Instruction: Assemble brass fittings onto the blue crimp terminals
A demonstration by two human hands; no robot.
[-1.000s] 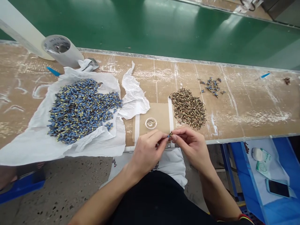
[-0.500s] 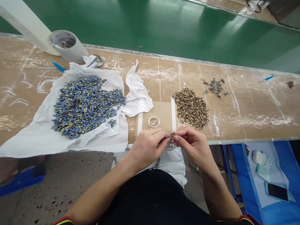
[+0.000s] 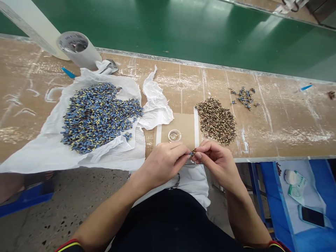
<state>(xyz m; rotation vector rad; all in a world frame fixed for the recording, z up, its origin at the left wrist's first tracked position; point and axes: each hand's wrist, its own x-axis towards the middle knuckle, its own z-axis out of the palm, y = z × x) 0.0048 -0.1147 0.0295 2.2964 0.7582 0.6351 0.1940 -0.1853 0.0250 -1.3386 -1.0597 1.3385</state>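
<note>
My left hand (image 3: pixel 164 162) and my right hand (image 3: pixel 216 159) meet at the table's front edge, fingertips pinched. Between them is a tiny piece (image 3: pixel 193 153), blue on the left side and brown and cream on the right. The left fingers grip its blue part and the right fingers its brown part; whether the parts are joined I cannot tell. Just beyond my hands sits a small clear dish (image 3: pixel 174 135) with a thin stick across it. A heap of blue and yellow pieces (image 3: pixel 91 117) lies to the left, and a heap of brown and cream pieces (image 3: pixel 216 119) to the right.
White paper (image 3: pixel 39 150) lies under the blue heap, with a crumpled sheet (image 3: pixel 157 101) beside it. Farther back are a white roll (image 3: pixel 89 56) and a small cluster of blue-brown pieces (image 3: pixel 244 97). A phone (image 3: pixel 312 216) rests in a blue tray at the lower right.
The view has shifted slightly, so the table things appear a little farther right. Both hands keep nearly the same pinch on the tiny piece.
</note>
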